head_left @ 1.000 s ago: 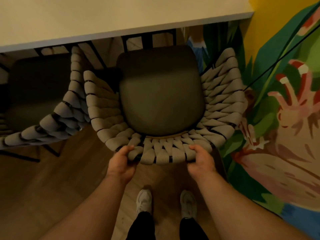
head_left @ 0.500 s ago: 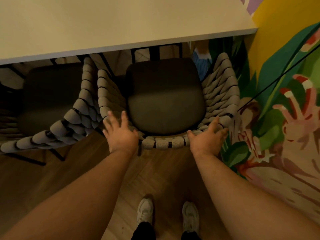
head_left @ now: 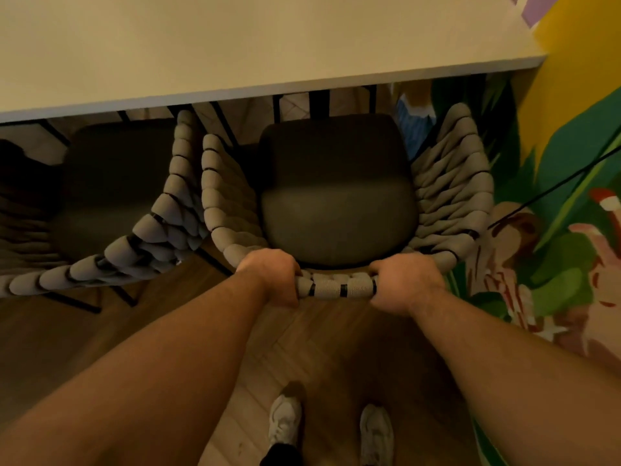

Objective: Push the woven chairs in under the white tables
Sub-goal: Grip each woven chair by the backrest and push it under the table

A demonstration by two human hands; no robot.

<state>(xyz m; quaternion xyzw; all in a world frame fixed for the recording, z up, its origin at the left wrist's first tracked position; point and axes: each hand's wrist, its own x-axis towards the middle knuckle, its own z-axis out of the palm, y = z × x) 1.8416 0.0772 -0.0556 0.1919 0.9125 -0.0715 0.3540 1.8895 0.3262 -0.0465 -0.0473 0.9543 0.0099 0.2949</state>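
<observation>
Spanning the top of the view, a white bench (head_left: pixel 235 45) is seen from above, flanked on the right by a brightly painted wall (head_left: pixel 571 169). Below it, a wooden floor (head_left: pixel 322 348) laid in a herringbone pattern is shown. Two chairs are drawn up at the bench edge. The woven chair (head_left: pixel 336 210) at the centre has a dark seat cushion and grey rope arms and back, and the front of its seat lies in the bench's shadow. A second woven chair (head_left: pixel 114 183) is parked just beside it on the left. The back rail of the centre chair is gripped by both hands, held apart: the left hand (head_left: pixel 272 275) is curled over the rail's left end, the right hand (head_left: pixel 406 284) over its right. A pair of pale shoes (head_left: pixel 284 422) is seen on the floor at the bottom.
</observation>
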